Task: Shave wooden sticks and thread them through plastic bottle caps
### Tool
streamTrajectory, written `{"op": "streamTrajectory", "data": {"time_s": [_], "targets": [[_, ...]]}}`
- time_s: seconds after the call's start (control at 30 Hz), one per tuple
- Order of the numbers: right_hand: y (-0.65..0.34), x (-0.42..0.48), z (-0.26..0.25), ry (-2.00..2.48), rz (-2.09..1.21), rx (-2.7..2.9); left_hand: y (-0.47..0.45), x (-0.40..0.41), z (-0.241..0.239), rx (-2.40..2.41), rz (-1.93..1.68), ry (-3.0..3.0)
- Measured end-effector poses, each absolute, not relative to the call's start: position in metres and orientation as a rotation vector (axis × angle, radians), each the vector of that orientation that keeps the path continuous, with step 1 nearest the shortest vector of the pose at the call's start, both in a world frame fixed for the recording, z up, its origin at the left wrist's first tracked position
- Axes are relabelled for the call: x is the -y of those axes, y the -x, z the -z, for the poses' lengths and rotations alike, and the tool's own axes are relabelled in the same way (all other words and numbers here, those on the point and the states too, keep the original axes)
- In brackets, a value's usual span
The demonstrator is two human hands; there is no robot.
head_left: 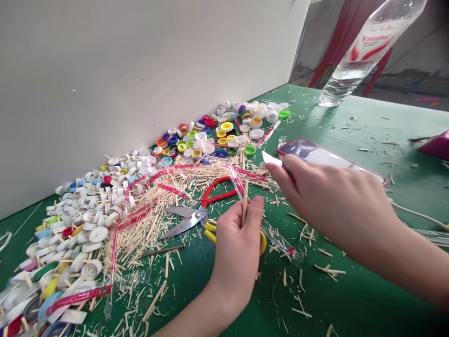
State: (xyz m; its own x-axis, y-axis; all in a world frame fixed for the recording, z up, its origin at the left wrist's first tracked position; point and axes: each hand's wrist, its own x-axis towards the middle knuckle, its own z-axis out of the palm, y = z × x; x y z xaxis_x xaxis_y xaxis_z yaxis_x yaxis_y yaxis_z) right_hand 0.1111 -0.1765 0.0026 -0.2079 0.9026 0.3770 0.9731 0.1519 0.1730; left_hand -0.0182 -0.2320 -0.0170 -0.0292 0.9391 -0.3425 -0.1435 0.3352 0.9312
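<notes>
My left hand point(238, 252) is closed around a thin wooden stick point(245, 199), which stands up between thumb and fingers. To its right, my right hand point(326, 192) grips a knife point(271, 159); the pale blade sticks out past the fingers, and its handle is mostly hidden in the fist. Blade and stick are apart. Open scissors point(198, 215) lie on the table just left of my left hand, with a red handle and yellow parts partly covered by that hand. Wood shavings and cut stick pieces point(140, 238) are scattered around.
Bottle caps point(94, 220), many with short sticks in them, pile up along the pale wall point(140, 70). More coloured caps point(210, 135) lie behind. A phone point(329, 157), a water bottle point(365, 56), red-striped plastic wrap point(136, 215) and a nail point(163, 251) rest on the green table point(351, 304).
</notes>
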Motion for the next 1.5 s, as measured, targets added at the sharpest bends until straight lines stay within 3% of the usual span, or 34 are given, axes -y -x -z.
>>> {"op": "streamTrajectory", "data": {"time_s": [0.37, 0.9, 1.5], "targets": [[-0.111, 0.177, -0.002, 1.300, 0.139, 2.476, 0.025, 0.233, 0.013, -1.188, -1.062, -0.773], [-0.117, 0.172, 0.001, 0.977, -0.222, 2.676, 0.031, 0.232, 0.007, -1.071, -0.929, -0.848], [-0.112, 0.179, 0.008, 1.319, 0.231, 2.671, 0.026, 0.230, 0.014, -1.260, -0.944, -0.886]]}}
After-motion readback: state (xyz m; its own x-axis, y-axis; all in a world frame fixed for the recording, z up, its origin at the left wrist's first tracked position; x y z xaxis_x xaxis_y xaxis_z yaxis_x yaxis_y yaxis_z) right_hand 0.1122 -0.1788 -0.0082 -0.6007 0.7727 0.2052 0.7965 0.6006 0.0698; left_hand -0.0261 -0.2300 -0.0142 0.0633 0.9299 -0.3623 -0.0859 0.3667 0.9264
